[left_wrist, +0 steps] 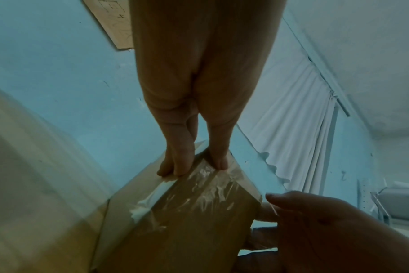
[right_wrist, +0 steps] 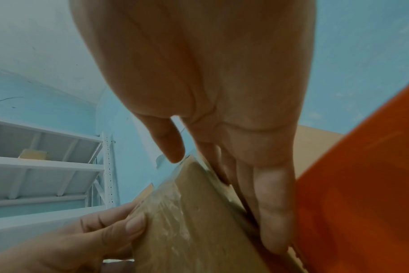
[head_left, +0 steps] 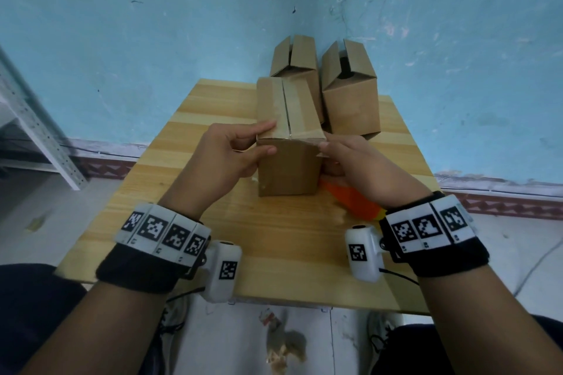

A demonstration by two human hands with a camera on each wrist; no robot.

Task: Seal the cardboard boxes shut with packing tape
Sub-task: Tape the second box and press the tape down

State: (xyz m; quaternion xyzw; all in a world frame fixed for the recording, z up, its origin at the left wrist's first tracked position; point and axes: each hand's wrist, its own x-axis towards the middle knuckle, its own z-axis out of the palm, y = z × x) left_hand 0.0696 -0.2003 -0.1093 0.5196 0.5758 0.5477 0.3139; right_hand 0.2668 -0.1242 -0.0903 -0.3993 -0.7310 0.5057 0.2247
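A tall cardboard box [head_left: 286, 167] stands in the middle of the wooden table [head_left: 289, 253]. Clear packing tape [head_left: 288, 100] runs along its top seam and wrinkles down over the near face [left_wrist: 199, 188]. My left hand [head_left: 271, 137] pinches the box's near left top edge, fingers on the top and thumb on the front face. My right hand [head_left: 330, 149] is at the near right corner. Its straight fingers [right_wrist: 268, 212] lie flat against the box's right side, and the thumb sits by the top corner. An orange tape dispenser [head_left: 353, 199] lies on the table under my right wrist.
Two more cardboard boxes [head_left: 294, 58] [head_left: 350, 82] stand behind the taped one at the table's far edge, their top flaps ajar. A blue wall rises just behind them. A white metal shelf [head_left: 36, 131] stands to the left.
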